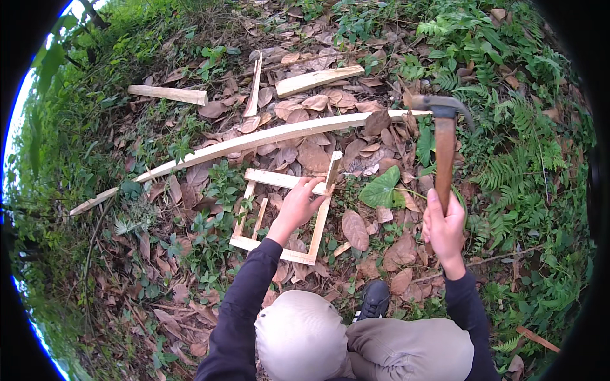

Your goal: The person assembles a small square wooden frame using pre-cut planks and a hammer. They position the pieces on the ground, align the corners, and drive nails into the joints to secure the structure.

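My right hand (445, 227) is wrapped round the wooden handle of a claw hammer (445, 149), raised upright with its dark metal head at the top. Ahead of me on the leaf litter lies a small rectangular frame of pale wooden strips (286, 254). At its far right corner, where the right strip sticks out past the far one, my left hand (297, 208) reaches over the wood. Its thumb and fingers are pinched together at that joint; whatever is between them is too small to make out. A short thin wood strip (260, 218) shows inside the frame.
Beyond the frame a long, pale wooden strip (273, 135) stretches across the ground. Farther off lie a split piece (319, 80), a narrow splinter (255, 86) and a short billet (168, 94). Ferns (508, 165) grow on the right. My dark shoe (373, 298) is close below.
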Motion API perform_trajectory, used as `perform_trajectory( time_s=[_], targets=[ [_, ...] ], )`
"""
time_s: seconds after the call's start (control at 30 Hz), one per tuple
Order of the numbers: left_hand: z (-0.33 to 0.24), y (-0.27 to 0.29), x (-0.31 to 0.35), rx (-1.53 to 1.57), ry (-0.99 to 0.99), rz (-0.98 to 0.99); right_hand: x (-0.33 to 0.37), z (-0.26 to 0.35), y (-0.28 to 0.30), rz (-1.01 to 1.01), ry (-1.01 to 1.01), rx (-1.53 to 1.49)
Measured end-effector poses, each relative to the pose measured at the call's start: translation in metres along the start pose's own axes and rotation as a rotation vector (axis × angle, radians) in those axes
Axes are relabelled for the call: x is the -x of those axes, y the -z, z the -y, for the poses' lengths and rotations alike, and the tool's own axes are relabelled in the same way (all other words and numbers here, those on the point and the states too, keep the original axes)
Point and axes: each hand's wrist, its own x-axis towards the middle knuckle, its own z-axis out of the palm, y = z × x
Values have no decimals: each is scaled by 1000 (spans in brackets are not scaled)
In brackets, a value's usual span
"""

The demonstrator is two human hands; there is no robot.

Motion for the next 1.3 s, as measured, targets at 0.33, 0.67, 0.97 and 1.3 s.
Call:
perform_trajectory(
  time_s=[0.33, 0.67, 0.97, 1.3],
  targets=[
    [-14, 3, -36, -45, -198, -32, 47, -78, 3, -26, 119, 421],
    [-127, 122, -22, 275, -240, -348, 1, -67, -75, 3, 307, 128],
    [-184, 190, 1, 722, -237, -561, 14, 24, -116, 307, 183, -667],
    [-189, 200, 67, -274, -298, -502, 26, 42, -87, 357, 262, -340]
  ],
)
